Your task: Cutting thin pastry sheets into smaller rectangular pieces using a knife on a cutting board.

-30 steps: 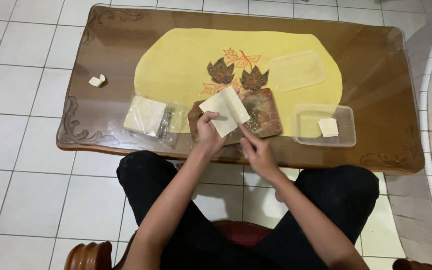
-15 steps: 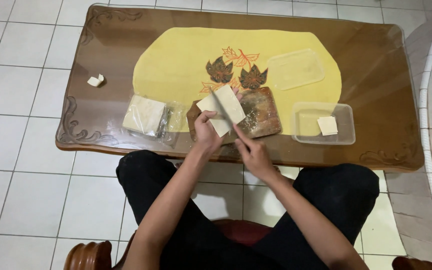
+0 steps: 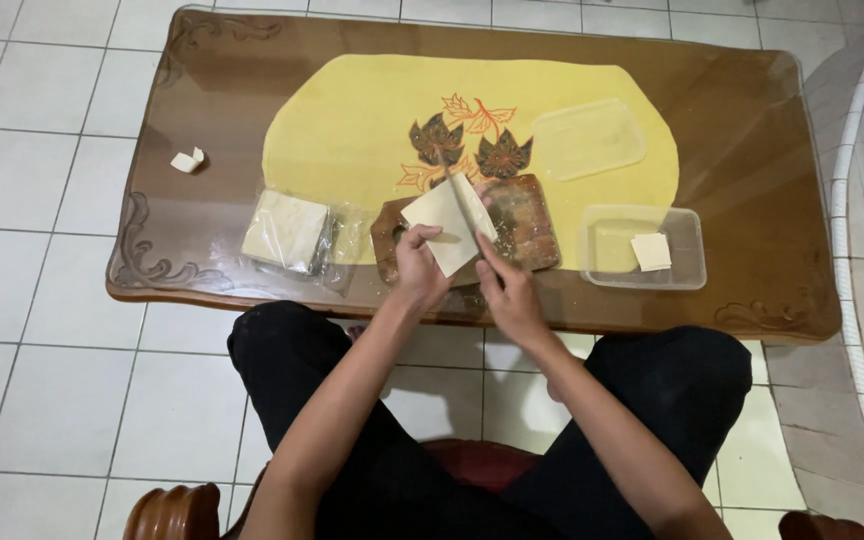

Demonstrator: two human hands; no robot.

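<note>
Pale dough sheet (image 3: pixel 442 230) under left hand (image 3: pixel 418 268), knife (image 3: pixel 462 207) across it

A clear tub (image 3: pixel 694 275) holds one pale square (image 3: pixel 651 251), perhaps dough.

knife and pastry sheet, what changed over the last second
The right hand brought the knife up across the sheet, blade now along its middle. The left hand kept its grip on the sheet's lower edge. Board, tub and wrapped stack stayed put.
</note>
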